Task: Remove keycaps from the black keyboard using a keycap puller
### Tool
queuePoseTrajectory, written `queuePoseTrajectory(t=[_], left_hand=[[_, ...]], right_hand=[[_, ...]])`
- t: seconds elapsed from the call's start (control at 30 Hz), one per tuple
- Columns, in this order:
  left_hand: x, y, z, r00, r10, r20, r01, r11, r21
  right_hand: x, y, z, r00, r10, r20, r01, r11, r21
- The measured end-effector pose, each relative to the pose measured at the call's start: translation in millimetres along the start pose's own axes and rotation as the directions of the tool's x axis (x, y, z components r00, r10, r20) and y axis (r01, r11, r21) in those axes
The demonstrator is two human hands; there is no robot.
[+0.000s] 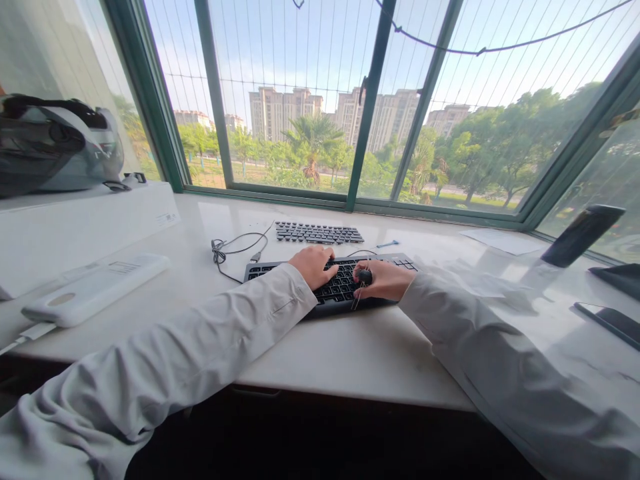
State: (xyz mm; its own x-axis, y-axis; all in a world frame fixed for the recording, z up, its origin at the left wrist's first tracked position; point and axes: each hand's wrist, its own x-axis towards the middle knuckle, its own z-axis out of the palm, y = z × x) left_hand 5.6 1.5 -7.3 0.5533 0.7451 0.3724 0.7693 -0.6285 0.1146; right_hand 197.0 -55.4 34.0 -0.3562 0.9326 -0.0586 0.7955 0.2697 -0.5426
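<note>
A black keyboard (326, 303) lies in front of me, and many of its key positions appear bare of caps. My left hand (313, 265) rests on its upper middle, holding nothing, with the thumb and fingers apart. To the right, my right hand (385, 279) grips a wire keycap puller (365, 276) by its dark rounded middle. Thin wires stick out of it at both ends, the lower ones down over the keys. I cannot tell whether they touch a key. Behind the keyboard, loose black keycaps (320, 232) are laid out in rows.
A coiled cable (220, 252) lies left of the keyboard, and a small blue tool (389, 244) behind it. Farther left are a white power bank (97, 290) and a white box (90, 227) with a bag (60, 147) on top. A phone (610, 323) lies at right.
</note>
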Motion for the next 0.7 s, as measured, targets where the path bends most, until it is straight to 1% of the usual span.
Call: queuePoseTrajectory(t=[0.1, 0.2, 0.27, 0.37, 0.47, 0.6, 0.7], left_hand=[[-0.2, 0.2, -0.7, 1.000, -0.003, 0.006, 0.003, 1.000, -0.001], [-0.4, -0.1, -0.9, 1.000, -0.002, 0.001, 0.002, 1.000, -0.001], [-0.5, -0.2, -1.0, 1.000, -0.002, 0.001, 0.002, 1.000, 0.001], [-0.6, 0.0, -1.4, 1.000, -0.004, 0.012, 0.004, 1.000, 0.003], [-0.5, 0.0, -1.8, 1.000, -0.006, 0.011, 0.006, 1.000, 0.007], [-0.4, -1.0, -1.4, 1.000, 0.000, 0.006, 0.000, 1.000, 0.006], [-0.5, -1.4, -0.6, 1.000, -0.005, 0.003, 0.005, 1.000, 0.000]], right_hand=[[4.7, 3.1, 2.6, 0.998, -0.001, 0.057, -0.002, 0.999, 0.053], [7.2, 6.1, -0.6, 0.994, 0.025, 0.105, -0.035, 0.995, 0.094], [8.1, 6.2, -3.1, 0.989, 0.056, 0.135, -0.070, 0.993, 0.095], [10.4, 1.6, -3.7, 0.982, 0.103, 0.156, -0.112, 0.992, 0.053], [13.6, -6.5, 0.2, 0.984, 0.121, 0.132, -0.121, 0.993, -0.010], [17.7, -11.3, 6.7, 0.990, 0.089, 0.109, -0.081, 0.994, -0.077], [19.9, -5.2, 7.1, 0.995, 0.095, 0.027, -0.090, 0.985, -0.144]])
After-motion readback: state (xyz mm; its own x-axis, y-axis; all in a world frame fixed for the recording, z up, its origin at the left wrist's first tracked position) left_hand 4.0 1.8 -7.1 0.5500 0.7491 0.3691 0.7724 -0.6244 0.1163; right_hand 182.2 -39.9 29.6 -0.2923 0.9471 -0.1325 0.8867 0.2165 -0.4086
